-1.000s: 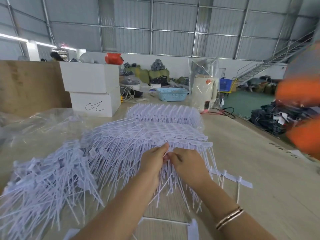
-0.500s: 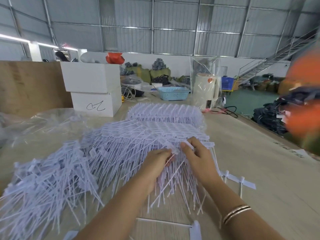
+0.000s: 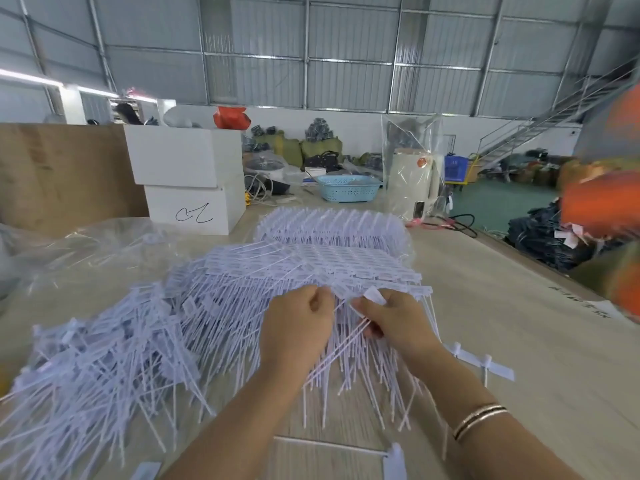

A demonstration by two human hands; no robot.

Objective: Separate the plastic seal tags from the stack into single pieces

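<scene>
A wide stack of joined white plastic seal tags [image 3: 311, 268] lies on the wooden table [image 3: 519, 341] in front of me, flat heads away and thin tails toward me. My left hand [image 3: 294, 327] rests on the stack's near edge, fingers curled round a row of tags. My right hand [image 3: 391, 320] pinches a single seal tag [image 3: 375, 295] whose white head shows above my thumb, its tail slanting down to the left. A heap of separated single tags [image 3: 86, 368] lies at the left.
A second bundle of tags [image 3: 332, 226] lies behind the stack. Clear plastic bags [image 3: 76, 244] sit at the left, white boxes [image 3: 187, 181] and a blue basket [image 3: 348, 188] at the back. A few loose tags [image 3: 485, 363] lie right. A blurred person in orange [image 3: 609, 202] stands at the right edge.
My right hand has pulled back toward me with one tag lifted off the stack's edge. My left hand has shifted slightly left, fingers curling on the row.
</scene>
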